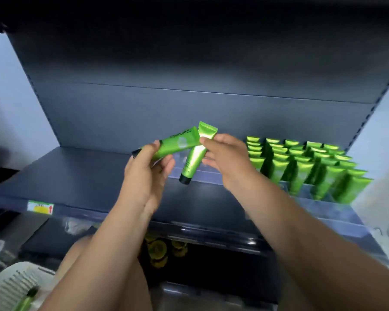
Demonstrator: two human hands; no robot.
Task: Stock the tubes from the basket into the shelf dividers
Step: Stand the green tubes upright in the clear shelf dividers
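Left hand [144, 176] grips tube [178, 142], right hand [227, 153] another [193, 158]

Left hand [144, 178] and right hand [230, 157] are showing bare; left forearm [104, 254] and right forearm [301, 232] are running unsleeved; a bare knee [75, 257] is showing.

- Dim overall; back panel [189, 52] goes near black up top.
- Light pools mid-frame, bright patch on shelf [198, 194].
- Glare streak down upright tube [194, 157]; print on level tube [178, 142] readable.
- Motion blur smears stocked tubes [312, 167] at right.
- Soft focus on basket [12, 286], bottom left.
- Wide-angle bowing at edges, shelf lines curve.
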